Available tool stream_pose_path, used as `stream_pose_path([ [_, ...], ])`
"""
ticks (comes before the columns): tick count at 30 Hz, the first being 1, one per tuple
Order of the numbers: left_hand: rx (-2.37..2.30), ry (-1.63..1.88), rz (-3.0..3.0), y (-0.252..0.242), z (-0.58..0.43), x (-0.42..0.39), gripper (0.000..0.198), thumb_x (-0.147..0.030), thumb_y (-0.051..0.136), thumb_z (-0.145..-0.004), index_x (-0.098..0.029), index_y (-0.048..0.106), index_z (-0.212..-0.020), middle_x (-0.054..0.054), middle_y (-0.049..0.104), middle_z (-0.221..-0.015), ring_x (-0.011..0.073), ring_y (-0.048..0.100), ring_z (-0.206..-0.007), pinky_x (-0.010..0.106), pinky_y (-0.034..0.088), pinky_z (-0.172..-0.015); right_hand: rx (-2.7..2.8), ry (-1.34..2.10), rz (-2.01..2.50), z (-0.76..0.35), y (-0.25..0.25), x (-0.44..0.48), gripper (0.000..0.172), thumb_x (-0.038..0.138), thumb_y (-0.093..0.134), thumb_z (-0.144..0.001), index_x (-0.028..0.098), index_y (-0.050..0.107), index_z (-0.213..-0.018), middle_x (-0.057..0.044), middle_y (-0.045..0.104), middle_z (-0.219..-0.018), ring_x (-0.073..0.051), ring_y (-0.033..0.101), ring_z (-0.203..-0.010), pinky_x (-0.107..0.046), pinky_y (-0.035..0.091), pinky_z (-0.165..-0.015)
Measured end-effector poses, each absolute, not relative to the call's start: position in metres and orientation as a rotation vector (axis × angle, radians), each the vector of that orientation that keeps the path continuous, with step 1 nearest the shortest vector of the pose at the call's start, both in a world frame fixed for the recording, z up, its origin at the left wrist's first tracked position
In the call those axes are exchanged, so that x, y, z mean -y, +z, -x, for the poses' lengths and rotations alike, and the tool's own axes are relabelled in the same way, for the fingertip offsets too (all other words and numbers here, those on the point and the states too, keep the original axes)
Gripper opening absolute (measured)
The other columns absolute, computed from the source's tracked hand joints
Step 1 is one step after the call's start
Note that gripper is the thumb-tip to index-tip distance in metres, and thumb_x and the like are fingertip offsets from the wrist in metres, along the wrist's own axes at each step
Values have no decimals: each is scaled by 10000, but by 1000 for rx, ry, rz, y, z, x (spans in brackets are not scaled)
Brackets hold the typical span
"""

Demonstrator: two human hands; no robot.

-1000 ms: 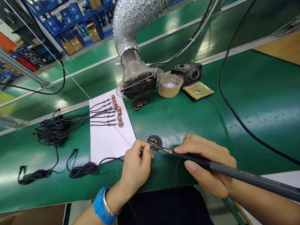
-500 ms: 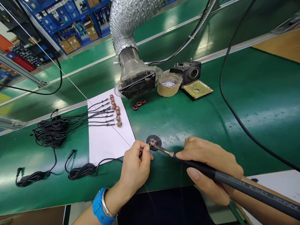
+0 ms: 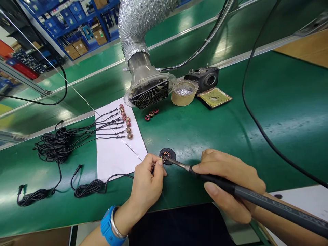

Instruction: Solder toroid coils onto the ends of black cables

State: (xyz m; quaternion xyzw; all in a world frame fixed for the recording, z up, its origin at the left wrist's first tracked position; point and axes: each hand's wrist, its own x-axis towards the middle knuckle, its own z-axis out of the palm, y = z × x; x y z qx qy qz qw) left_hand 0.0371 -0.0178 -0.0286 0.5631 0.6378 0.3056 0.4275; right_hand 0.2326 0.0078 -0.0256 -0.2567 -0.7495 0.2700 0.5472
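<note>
A small copper-wound motor stator [image 3: 166, 155] sits on a round black disc [image 3: 172, 151] on the bench. My right hand [image 3: 228, 184] grips a soldering iron [image 3: 252, 195], whose tip touches the stator's near edge. Pinched in my left hand [image 3: 148, 181] is the end of a black cable [image 3: 120, 175], with a thin yellow wire showing at the fingertips beside the stator. That cable runs left to a coiled bundle [image 3: 91, 188]. A thin, taut wire or solder strand [image 3: 77, 91] slants down from the upper left towards my left fingers; where it ends is hidden.
Over the bench hangs a fume extractor [image 3: 151, 92]. Behind lie a solder pot [image 3: 183, 94], a sponge tray [image 3: 215, 98] and three loose stators [image 3: 151, 114]. A white sheet [image 3: 115, 157] carries several wired stators [image 3: 128, 123]; black cables [image 3: 55, 143] pile up left. The iron's cord [image 3: 258, 126] loops right.
Hardly anything differs. The whole view has shifted very slightly, while both hands, the iron and the stator keep their places relative to one another.
</note>
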Motion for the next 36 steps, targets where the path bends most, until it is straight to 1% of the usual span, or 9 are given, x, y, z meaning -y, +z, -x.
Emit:
stream_pose_path([
  [9,-1592,772,-1387,-28,-36,18,230,-339,440,-965,-192,538,-816,-24,594,-643,107,485,-548,217,337,-531,1802,645,615,-230,-24,-8,300,136,489,-751,199,618,-1014,-18,539,-607,-154,500,-501,-311,408,-478],
  [15,-1574,800,-1346,-29,-34,17,244,-347,439,-965,-190,531,-803,-20,597,-643,107,476,-548,220,332,-534,1818,529,613,-227,-32,-15,394,122,513,-829,203,578,-1210,-21,596,-677,-146,525,-525,-286,437,-481],
  [17,-1555,811,-1339,-29,-33,17,248,-349,437,-966,-190,529,-799,-20,595,-648,108,478,-556,221,339,-544,1937,466,665,-221,-34,-21,362,70,523,-850,221,595,-1171,7,580,-662,-114,510,-516,-243,417,-484],
  [19,-1527,825,-1327,-30,-32,17,248,-347,433,-968,-191,525,-799,-20,592,-654,108,475,-561,220,344,-549,2052,391,692,-213,-35,-26,291,40,521,-851,222,630,-1050,13,576,-687,-94,527,-546,-215,408,-511],
  [24,-1464,861,-1290,-31,-31,16,240,-323,433,-967,-188,511,-786,-23,578,-651,107,480,-580,218,359,-566,2227,330,699,-197,-37,-35,224,61,483,-847,211,635,-913,11,543,-691,-101,514,-560,-217,392,-530],
  [26,-1461,861,-1274,-30,-30,16,235,-317,433,-967,-187,512,-788,-25,578,-649,104,476,-579,217,359,-570,2167,419,730,-194,-38,-35,209,68,484,-842,206,622,-917,13,547,-694,-107,525,-585,-215,413,-554],
  [29,-1469,845,-1260,-29,-29,15,234,-323,432,-966,-188,522,-797,-25,587,-650,101,458,-559,214,342,-550,1988,734,855,-193,-40,-33,170,89,526,-831,204,592,-938,7,601,-765,-105,561,-646,-211,458,-608],
  [33,-1478,821,-1269,-28,-29,16,242,-342,439,-962,-189,524,-795,-24,588,-647,100,449,-542,215,335,-533,1811,1039,969,-196,-43,-31,173,117,573,-826,206,562,-975,22,608,-761,-77,524,-552,-183,435,-514],
  [36,-1492,794,-1295,-27,-30,16,249,-348,432,-967,-192,520,-794,-28,579,-642,98,446,-536,214,332,-525,1795,1038,959,-198,-44,-31,226,99,589,-809,210,560,-1003,27,599,-777,-57,467,-491,-178,413,-476],
])
